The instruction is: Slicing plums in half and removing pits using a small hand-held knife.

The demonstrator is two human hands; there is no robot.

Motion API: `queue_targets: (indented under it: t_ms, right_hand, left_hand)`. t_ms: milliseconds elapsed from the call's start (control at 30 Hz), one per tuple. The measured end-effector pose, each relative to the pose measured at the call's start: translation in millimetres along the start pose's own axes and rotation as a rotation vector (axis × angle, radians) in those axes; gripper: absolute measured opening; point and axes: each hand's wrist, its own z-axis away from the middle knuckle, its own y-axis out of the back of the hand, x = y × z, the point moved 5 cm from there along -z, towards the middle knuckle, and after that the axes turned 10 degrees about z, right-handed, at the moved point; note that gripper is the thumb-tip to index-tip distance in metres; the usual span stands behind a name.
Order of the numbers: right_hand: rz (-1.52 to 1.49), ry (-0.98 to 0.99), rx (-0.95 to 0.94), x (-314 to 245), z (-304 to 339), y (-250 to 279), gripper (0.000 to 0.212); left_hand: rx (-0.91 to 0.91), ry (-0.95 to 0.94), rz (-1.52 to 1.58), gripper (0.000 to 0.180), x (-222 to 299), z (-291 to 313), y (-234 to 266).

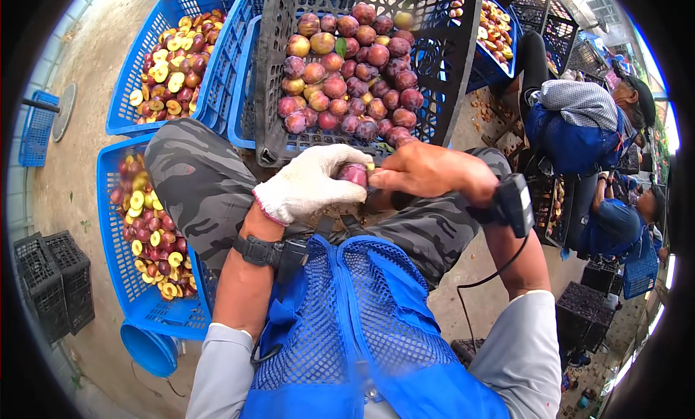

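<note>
A reddish plum (353, 174) is gripped by my left hand (316, 178), which wears a white knit glove. Bare and closed, my right hand (423, 169) meets the plum from the other side, its thumb and fingers pressed together at a small yellowish spot of flesh. Whatever these fingers hold is hidden. Just beyond both hands, a black plastic crate (271, 78) tilts toward me, holding many whole red and purple plums (355, 78) and one green leaf.
Blue crates of halved plums stand at the far left (123, 93) and beside my left leg (108, 202). A blue bucket (148, 346) and black crates (65, 281) are at the left. Two people (579, 122) sit at the right among stacked crates (583, 314).
</note>
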Motion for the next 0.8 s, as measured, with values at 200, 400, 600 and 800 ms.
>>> queue_targets:
  t_ms: [200,400,600,800]
  right_hand:
    - [-0.477,-0.270,1.221,38.2,60.0,22.8,0.018]
    - [-0.063,-0.103,1.338,-35.1,-9.8,-11.2,0.036]
    - [-1.092,-0.215,0.926,-13.3,-25.2,-36.2,0.031]
    - [-1.199,-0.221,1.010,-25.8,-45.2,-32.4,0.030]
  left_hand:
    - [0.017,-0.124,1.295,0.050,-26.3,-24.3,5.6]
    - [0.207,-0.044,1.429,0.057,-16.9,-30.2,-12.1]
    - [0.499,-0.370,0.140,0.039,-22.5,-25.1,9.6]
    - [0.760,-0.766,-0.432,0.024,12.3,-5.2,4.6]
